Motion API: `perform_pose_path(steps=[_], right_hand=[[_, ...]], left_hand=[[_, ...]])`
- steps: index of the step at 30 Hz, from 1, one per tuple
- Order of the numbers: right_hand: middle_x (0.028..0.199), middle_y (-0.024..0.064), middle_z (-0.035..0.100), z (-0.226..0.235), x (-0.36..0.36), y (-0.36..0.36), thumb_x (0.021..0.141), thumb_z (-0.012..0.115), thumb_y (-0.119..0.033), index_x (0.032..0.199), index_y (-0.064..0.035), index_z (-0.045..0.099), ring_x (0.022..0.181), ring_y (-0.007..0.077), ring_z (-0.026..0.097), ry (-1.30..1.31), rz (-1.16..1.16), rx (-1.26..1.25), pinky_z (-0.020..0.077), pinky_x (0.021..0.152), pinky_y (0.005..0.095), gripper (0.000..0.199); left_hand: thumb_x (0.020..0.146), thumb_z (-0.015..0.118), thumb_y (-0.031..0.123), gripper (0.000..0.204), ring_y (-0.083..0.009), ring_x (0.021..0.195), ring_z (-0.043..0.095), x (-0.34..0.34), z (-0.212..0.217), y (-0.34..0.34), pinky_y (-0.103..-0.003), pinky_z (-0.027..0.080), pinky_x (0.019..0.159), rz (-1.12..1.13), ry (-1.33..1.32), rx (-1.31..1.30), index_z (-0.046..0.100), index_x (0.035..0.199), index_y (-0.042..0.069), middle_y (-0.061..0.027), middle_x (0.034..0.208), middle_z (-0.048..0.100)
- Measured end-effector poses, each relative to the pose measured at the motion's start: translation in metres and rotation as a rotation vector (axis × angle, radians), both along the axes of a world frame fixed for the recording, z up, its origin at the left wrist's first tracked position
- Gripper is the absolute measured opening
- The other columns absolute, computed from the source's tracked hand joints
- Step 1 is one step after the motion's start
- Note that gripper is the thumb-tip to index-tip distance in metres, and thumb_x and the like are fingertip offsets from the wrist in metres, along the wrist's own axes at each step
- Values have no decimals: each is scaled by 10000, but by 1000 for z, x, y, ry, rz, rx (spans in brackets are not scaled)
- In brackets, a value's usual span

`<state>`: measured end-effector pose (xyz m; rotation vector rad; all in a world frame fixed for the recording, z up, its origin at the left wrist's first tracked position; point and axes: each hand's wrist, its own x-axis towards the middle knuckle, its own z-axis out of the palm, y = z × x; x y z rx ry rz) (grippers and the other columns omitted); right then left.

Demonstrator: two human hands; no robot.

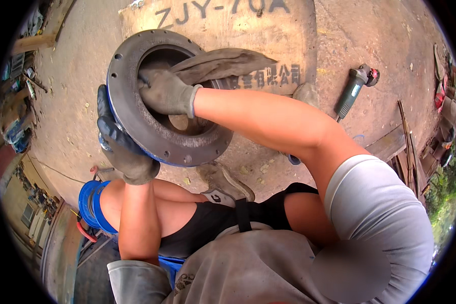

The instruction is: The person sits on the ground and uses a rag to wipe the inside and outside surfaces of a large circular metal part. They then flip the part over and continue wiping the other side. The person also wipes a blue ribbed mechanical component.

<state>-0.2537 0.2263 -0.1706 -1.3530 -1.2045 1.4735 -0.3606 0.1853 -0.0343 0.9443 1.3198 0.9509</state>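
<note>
A heavy dark metal ring with bolt holes (124, 109) and blue paint on its outer side stands tilted in front of me. My left hand (121, 147), in a dark-coated work glove, is closed around its left outer edge. My right hand (167, 93), in a grey knit glove, reaches into the central opening. A dirty grey rag (228, 63) runs out from beside that hand, over the ring's far right rim. The right fingertips are partly hidden inside the opening, and they appear curled on the rag.
Under and beyond the ring lies a printed plywood board (213, 23). A green angle grinder (352, 93) rests on the concrete to the right. Beside my left leg is a blue round metal part (88, 205). My shoe (223, 180) is just below the ring; wood scraps (408, 147) lie far right.
</note>
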Motion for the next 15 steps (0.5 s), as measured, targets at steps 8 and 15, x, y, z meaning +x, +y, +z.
perform_pose_path(steps=[8, 15], right_hand=[[1075, 116, 756, -47, 72, -8, 998, 587, -148, 1074, -53, 728, 986, 233, 717, 355, 118, 32, 584, 941, 388, 186], [1103, 154, 772, -63, 75, -18, 1036, 575, -236, 1150, -56, 721, 1046, 294, 738, 280, 146, -142, 593, 959, 427, 258]], left_hand=[[1148, 334, 623, 819, -299, 1460, 520, -10, -1, 6, -486, 400, 1244, -29, 40, 28, 264, 1708, 30, -157, 1645, 482], [1129, 351, 664, 869, -315, 1493, 490, -29, -6, 5, -501, 369, 1265, -175, -353, 60, 240, 1720, 38, -149, 1676, 451]])
